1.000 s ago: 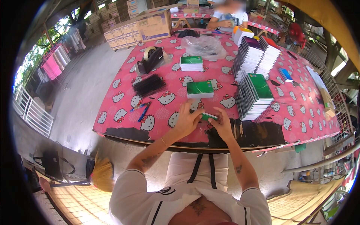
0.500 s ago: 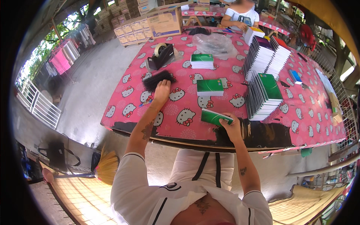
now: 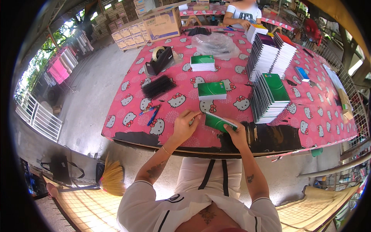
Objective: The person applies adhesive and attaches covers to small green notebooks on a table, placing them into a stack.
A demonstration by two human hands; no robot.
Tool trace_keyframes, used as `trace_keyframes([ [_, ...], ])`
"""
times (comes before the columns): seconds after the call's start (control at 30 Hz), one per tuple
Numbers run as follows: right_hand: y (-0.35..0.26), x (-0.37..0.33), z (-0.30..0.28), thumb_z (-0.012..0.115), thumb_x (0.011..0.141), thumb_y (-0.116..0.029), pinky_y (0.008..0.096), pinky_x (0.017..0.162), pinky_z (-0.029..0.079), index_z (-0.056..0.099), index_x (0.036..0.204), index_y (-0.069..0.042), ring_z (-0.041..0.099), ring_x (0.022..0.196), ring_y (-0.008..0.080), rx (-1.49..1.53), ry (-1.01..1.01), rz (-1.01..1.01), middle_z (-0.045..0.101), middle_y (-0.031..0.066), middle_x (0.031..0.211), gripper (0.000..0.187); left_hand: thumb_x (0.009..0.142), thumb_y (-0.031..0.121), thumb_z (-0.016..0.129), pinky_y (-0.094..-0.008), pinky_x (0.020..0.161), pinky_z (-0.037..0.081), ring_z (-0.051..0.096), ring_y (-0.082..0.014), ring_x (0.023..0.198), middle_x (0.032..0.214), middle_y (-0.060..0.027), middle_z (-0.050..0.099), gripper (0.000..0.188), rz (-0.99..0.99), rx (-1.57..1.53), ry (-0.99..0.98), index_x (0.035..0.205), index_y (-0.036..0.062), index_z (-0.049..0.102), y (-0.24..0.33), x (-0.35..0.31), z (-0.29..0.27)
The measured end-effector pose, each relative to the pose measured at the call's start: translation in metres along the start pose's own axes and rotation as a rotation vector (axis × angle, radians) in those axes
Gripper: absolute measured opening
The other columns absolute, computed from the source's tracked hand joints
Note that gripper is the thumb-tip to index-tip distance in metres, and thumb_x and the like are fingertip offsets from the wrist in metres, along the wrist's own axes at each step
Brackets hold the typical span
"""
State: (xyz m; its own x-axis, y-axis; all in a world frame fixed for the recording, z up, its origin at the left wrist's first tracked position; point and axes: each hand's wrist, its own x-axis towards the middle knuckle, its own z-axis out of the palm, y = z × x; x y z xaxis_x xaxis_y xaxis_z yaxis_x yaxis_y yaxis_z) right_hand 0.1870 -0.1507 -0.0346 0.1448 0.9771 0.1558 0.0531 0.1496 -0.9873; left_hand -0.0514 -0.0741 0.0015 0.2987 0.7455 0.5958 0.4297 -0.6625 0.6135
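Left hand: shifted from the bundle of fine-ringed black binding coils, where it rested half a second ago, to beside the booklet; the left hand now hangs just off the booklet's left end, its fingers drawn close together; whether a thin coil sits between them cannot be told

Right hand: the right hand is grasping the right end of the small green-covered booklet with white pages, thumb over the cover

Booklet in hand: tilted at the front of the pink, cartoon-cat-patterned bench, between the two hands; its white page edge faces away from the wearer; contact with the bench cannot be told

Step in hand: judged to be the bringing together of the left fingers and the booklet's far edge; the edge looks unbound

Next move: in judgement, one that calls for a firm right-hand hold and a fine left-hand pinch lined up with that edge

Mid-bench: two green-topped blocks of white pages, one near, one farther off; left of them, a black tape dispenser

Right side: a tall stack of green-covered, spiral-bound notebooks; purple-topped and red-topped stacks just behind

Far side: a co-worker in a white shirt
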Motion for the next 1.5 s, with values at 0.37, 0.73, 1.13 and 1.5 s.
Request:
trace_keyframes([
  [0.37,0.005,0.005,0.0,0.067,0.094,-0.005,0.0257,0.084,0.051,0.069,0.118,0.001,0.063,0.094,0.0093,0.003,0.018,-0.108,0.073,0.0066,0.104,0.025,0.086,0.0,0.07,-0.0299,0.062,0.055,0.068,-0.0204,0.07,0.085,-0.0114,0.066,0.018,0.076,-0.064,-0.093,0.104,-0.0001,0.071,0.0,0.01,-0.002],
  [0.73,0.006,0.004,-0.002,0.067,0.094,-0.005,0.0261,0.084,0.051,0.068,0.119,0.001,0.063,0.093,0.0093,0.036,0.003,-0.104,0.073,0.0068,0.104,0.025,0.095,0.008,0.066,-0.0282,0.051,0.044,0.059,-0.0128,0.059,0.078,-0.0085,0.061,0.017,-0.042,-0.199,-0.178,0.109,0.001,0.071,-0.006,0.014,0.004],
  [1.13,0.001,0.0,-0.003,0.067,0.095,-0.006,0.0267,0.088,0.051,0.067,0.119,0.003,0.063,0.098,0.0111,0.037,-0.033,-0.081,0.071,0.0063,0.107,0.026,0.094,0.017,0.069,-0.0344,0.055,0.043,0.056,-0.022,0.057,0.08,-0.0129,0.064,0.021,-0.025,-0.003,-0.279,0.11,0.0045,0.073,0.01,0.017,-0.009],
  [1.5,0.003,0.0,-0.006,0.066,0.095,-0.007,0.0268,0.088,0.05,0.067,0.119,0.002,0.063,0.098,0.0114,0.068,-0.063,-0.055,0.071,0.0066,0.107,0.026,0.096,0.013,0.068,-0.0256,0.055,0.041,0.052,-0.0069,0.064,0.08,-0.003,0.062,0.016,-0.136,-0.27,-0.219,0.106,0.0003,0.071,-0.003,0.01,0.002],
])
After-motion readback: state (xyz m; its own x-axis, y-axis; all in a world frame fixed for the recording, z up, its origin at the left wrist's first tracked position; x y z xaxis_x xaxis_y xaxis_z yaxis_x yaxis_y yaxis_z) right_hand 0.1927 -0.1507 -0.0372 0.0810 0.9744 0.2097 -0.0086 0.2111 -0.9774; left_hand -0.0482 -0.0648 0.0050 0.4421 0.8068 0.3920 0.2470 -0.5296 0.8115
